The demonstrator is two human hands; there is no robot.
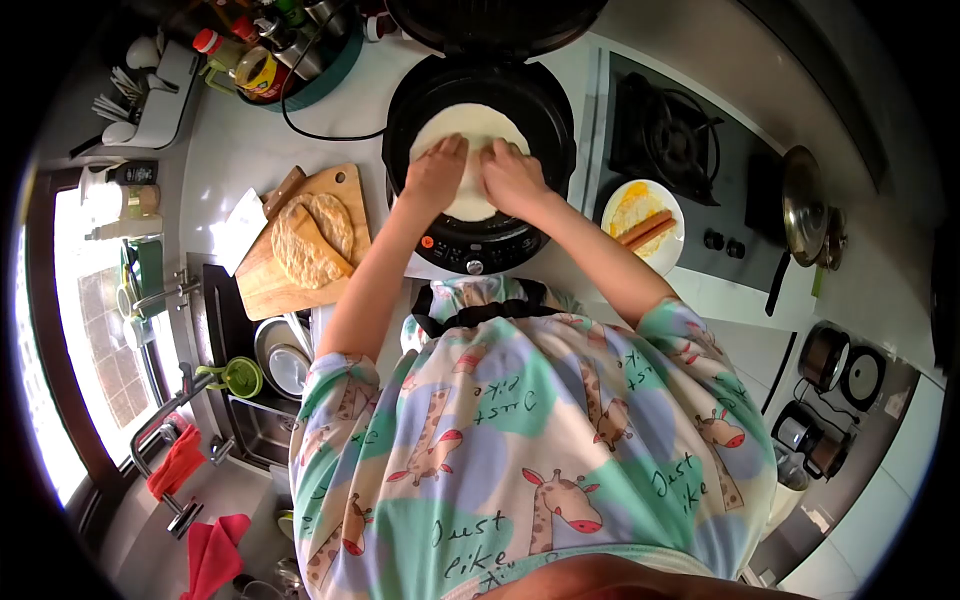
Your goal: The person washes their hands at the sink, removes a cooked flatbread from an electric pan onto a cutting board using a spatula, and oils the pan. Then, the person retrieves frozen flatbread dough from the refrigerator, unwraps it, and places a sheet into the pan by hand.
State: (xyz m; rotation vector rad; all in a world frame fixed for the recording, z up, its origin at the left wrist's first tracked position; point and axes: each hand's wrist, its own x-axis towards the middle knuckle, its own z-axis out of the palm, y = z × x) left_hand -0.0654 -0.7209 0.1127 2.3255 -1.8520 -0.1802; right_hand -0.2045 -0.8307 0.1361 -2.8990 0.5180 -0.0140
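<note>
A pale, thin round of dough (474, 118) lies flat in the black electric griddle (393, 130), whose lid is raised at the back. My left hand (437, 172) is on the left part of the dough, its fingers curled down and pressed together on it. Close beside it, my right hand (511, 180) touches the dough's right part with fingers bent inward. Both hands look closed on the dough, though the fingertips are partly hidden.
Cooked flatbreads (312, 245) and a wooden rolling pin or spatula-like piece lie on a cutting board (352, 200), with a cleaver (245, 228) at its edge. Right of the griddle stand a plate (612, 210) with sausages (645, 230) and a gas hob (668, 140). Bottles (258, 72) fill a tray behind.
</note>
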